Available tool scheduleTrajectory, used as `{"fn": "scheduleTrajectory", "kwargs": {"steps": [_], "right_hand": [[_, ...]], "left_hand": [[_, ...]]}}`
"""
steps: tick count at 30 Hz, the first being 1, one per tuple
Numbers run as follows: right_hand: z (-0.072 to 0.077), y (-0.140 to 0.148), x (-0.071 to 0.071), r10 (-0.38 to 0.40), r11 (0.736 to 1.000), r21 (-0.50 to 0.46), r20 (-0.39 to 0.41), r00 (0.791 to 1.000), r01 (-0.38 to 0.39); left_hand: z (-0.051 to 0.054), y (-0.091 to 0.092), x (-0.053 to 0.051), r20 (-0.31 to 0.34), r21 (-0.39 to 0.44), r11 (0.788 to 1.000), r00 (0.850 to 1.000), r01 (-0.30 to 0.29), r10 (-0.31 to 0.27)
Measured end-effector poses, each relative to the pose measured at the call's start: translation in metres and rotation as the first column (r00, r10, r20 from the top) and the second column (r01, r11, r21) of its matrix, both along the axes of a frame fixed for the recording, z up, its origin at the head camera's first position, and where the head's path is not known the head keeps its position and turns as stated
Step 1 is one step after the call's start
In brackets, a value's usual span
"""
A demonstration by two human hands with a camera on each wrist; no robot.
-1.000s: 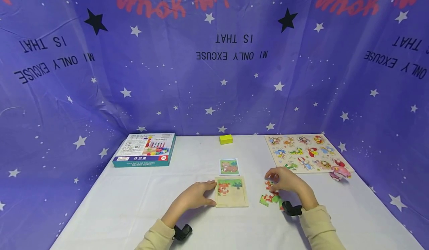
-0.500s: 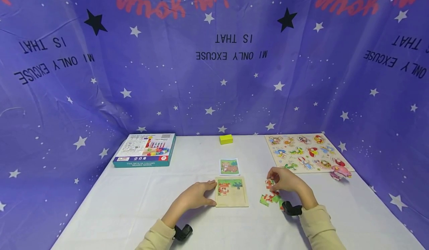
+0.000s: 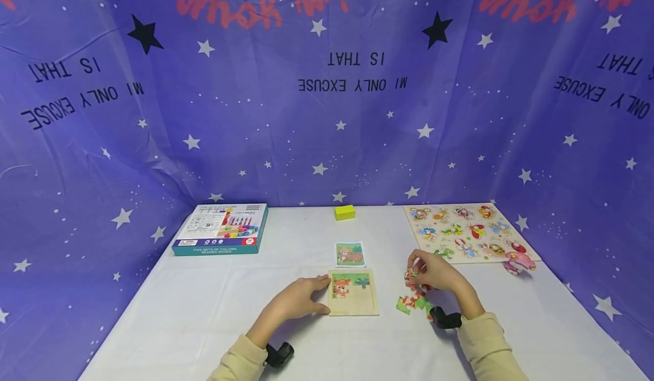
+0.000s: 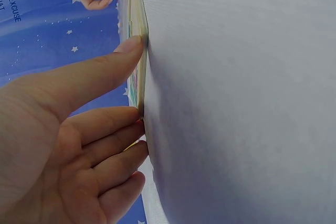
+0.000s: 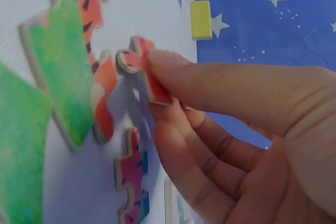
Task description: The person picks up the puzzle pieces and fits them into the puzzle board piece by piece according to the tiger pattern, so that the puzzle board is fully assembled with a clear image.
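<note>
A wooden puzzle tray [image 3: 360, 303] lies mid-table, with orange tiger-face and green pieces along its top and left. My left hand [image 3: 298, 298] touches the tray's left edge with thumb and fingertips, fingers fairly straight; in the left wrist view the thumb [image 4: 100, 74] rests against that edge. To the right, my right hand [image 3: 438, 273] pinches a red-orange jigsaw piece [image 5: 155, 86] between thumb and fingers, just above the table. Loose jigsaw pieces [image 3: 403, 305], green and striped orange, lie under and beside that hand, which partly hides them.
A picture card [image 3: 349, 255] lies just behind the tray. Farther back sits a yellow block [image 3: 344, 213]. A boxed bead set [image 3: 219, 230] is at the back left. An insect peg board [image 3: 462, 227] lies at the back right, with a pink toy [image 3: 519, 263] at its front corner.
My right hand has lifted slightly, with the jigsaw piece now raised in its pinch above the pile. The left hand and the tray stay in place.
</note>
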State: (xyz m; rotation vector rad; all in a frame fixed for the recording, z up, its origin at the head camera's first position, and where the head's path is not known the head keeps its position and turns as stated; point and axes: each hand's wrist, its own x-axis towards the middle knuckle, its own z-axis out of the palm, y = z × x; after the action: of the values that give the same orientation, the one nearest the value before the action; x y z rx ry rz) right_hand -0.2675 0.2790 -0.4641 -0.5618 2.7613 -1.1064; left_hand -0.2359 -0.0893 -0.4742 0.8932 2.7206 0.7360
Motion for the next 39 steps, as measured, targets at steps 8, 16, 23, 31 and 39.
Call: {"fn": "scheduleTrajectory", "kwargs": {"steps": [8,16,23,31,39], "right_hand": [[0.001,-0.01,-0.002,-0.05,0.997,-0.055,-0.044,0.998,0.048],[-0.003,-0.034,-0.001,-0.042,0.994,-0.106,-0.127,0.991,0.028],[0.0,-0.053,0.005,-0.008,0.991,-0.134,-0.158,0.987,-0.013],[0.0,-0.071,0.011,-0.008,0.99,-0.139,-0.203,0.979,-0.02],[-0.004,-0.087,0.016,0.051,0.99,-0.121,-0.18,0.982,-0.074]], "left_hand": [[0.0,0.0,0.0,0.002,0.004,1.0,1.0,-0.001,0.001],[-0.002,0.0,-0.001,-0.004,-0.002,1.0,1.0,-0.007,0.007],[-0.002,0.0,-0.001,-0.007,-0.008,1.0,1.0,-0.005,0.005],[0.0,0.0,0.0,-0.003,-0.005,1.0,1.0,-0.006,0.006],[0.001,0.0,0.0,0.004,0.002,1.0,1.0,-0.007,0.007]]}}
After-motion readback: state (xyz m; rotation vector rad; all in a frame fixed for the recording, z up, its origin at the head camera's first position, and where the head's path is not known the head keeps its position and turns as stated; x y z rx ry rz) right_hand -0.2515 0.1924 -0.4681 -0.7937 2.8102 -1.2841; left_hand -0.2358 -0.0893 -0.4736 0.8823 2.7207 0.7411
